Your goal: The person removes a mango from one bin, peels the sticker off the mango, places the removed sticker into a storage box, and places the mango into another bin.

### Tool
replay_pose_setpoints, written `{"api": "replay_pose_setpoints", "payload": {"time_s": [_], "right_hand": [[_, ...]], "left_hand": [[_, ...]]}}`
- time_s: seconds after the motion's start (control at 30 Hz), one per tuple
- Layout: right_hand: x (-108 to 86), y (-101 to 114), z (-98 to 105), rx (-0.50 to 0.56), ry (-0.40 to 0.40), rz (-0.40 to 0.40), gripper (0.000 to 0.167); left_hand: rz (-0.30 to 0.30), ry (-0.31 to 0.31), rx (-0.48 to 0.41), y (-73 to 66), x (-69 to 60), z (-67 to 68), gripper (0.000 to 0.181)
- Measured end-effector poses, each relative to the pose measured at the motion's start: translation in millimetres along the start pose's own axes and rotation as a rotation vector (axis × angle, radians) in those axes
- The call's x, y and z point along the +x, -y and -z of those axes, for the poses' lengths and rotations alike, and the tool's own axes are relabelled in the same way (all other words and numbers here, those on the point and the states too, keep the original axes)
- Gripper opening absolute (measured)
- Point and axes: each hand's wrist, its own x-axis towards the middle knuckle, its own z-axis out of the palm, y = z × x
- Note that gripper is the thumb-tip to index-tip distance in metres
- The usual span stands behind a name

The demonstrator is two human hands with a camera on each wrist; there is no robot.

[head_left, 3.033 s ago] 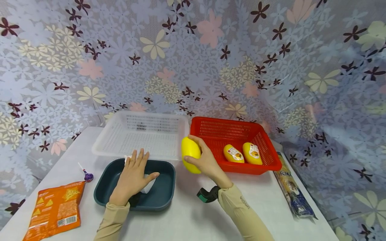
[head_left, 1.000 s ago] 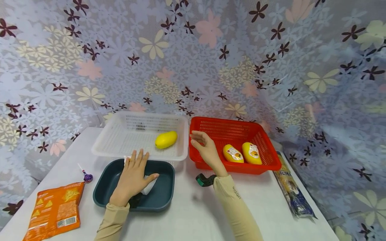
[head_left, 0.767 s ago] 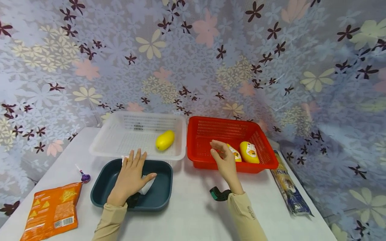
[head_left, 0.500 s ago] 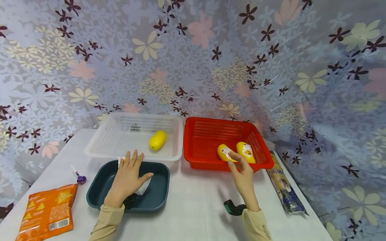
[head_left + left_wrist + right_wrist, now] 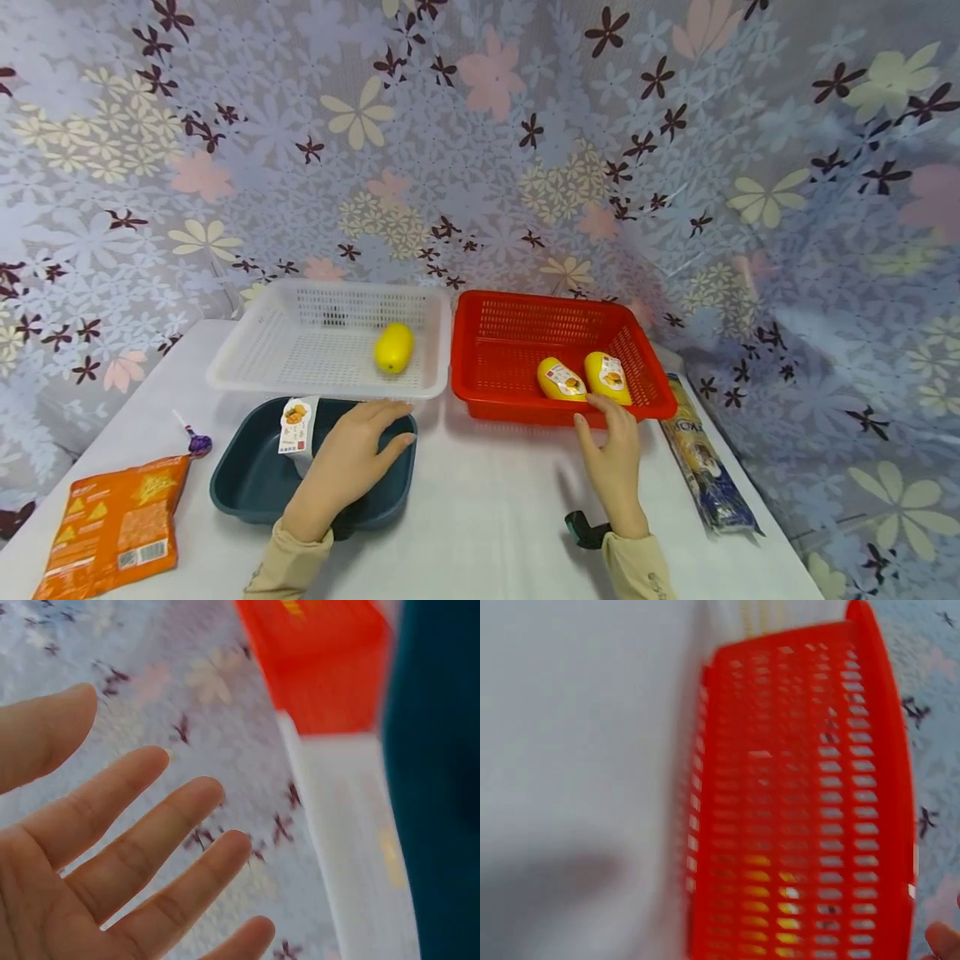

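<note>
A white table (image 5: pixel 487 517) stands before a flowered cloth (image 5: pixel 420 167), with one red basket (image 5: pixel 498 358) at one o'clock holding two labelled yellow fruits (image 5: pixel 606 379), one white basket (image 5: pixel 322 354) at eleven holding one plain yellow fruit (image 5: pixel 393 348), and one dark tub (image 5: pixel 251 475) at nine. One orange bag (image 5: pixel 120 525) lies at eight, one lollipop (image 5: pixel 198 443) at nine, one long packet (image 5: pixel 705 458) at three. The left hand (image 5: pixel 348 458), fingers spread and holding nothing, is over the tub; the right hand (image 5: pixel 615 454), thumb apart from fingers, overlaps the red basket's five-o'clock rim, contact unclear.
</note>
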Motion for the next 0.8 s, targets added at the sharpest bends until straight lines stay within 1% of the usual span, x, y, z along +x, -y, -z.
{"api": "replay_pose_setpoints", "payload": {"time_s": [0.13, 0.3, 0.4, 0.5, 0.57, 0.67, 0.73, 0.8], "right_hand": [[-5.6, -0.9, -8.4, -0.034, -0.015, 0.046, 0.034], [-12.1, -5.8, -15.2, -0.085, -0.063, 0.095, 0.039], [-13.7, -8.9, -18.0, -0.098, -0.088, 0.113, 0.04], [-16.0, -11.6, -20.0, -0.099, -0.101, 0.118, 0.04], [-17.6, -12.1, -21.3, -0.096, -0.105, 0.118, 0.039], [-19.9, -12.8, -23.0, -0.097, -0.11, 0.111, 0.04], [-20.8, -13.5, -24.2, -0.098, -0.115, 0.106, 0.04], [-21.3, -14.2, -25.5, -0.098, -0.109, 0.092, 0.042]], "left_hand": [[0.002, 0.052, -0.105, -15.5, 10.3, -6.8, 0.036], [-0.029, 0.12, -0.244, -34.3, 30.8, -17.6, 0.033], [-0.044, 0.154, -0.336, -44.0, 48.8, -24.9, 0.033], [-0.06, 0.179, -0.416, -51.9, 70.6, -33.4, 0.032], [-0.067, 0.19, -0.445, -56.1, 84.5, -38.7, 0.032], [-0.078, 0.205, -0.46, -62.9, 103.8, -45.6, 0.034], [-0.07, 0.226, -0.485, -68.0, 116.2, -49.7, 0.037], [-0.056, 0.256, -0.531, -73.2, 129.1, -53.1, 0.039]]}}
